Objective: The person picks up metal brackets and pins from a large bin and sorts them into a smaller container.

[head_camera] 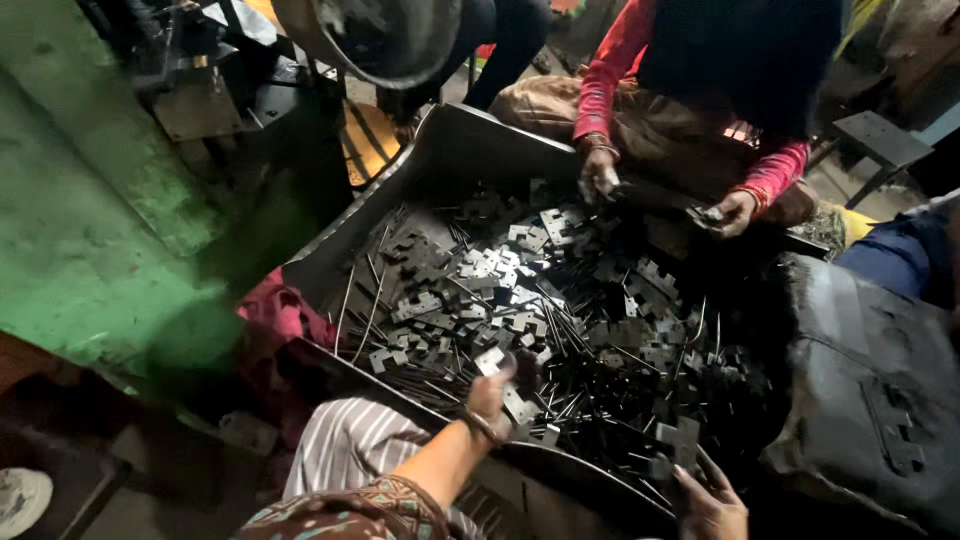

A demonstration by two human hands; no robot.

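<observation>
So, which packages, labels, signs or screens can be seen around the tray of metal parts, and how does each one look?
None: no package, label, sign or screen is in view.
Only the wide dark metal tray, heaped with small notched grey metal plates and thin steel rods.
The left hand reaches into the heap; the right hand touches a plate near the front rim.
</observation>
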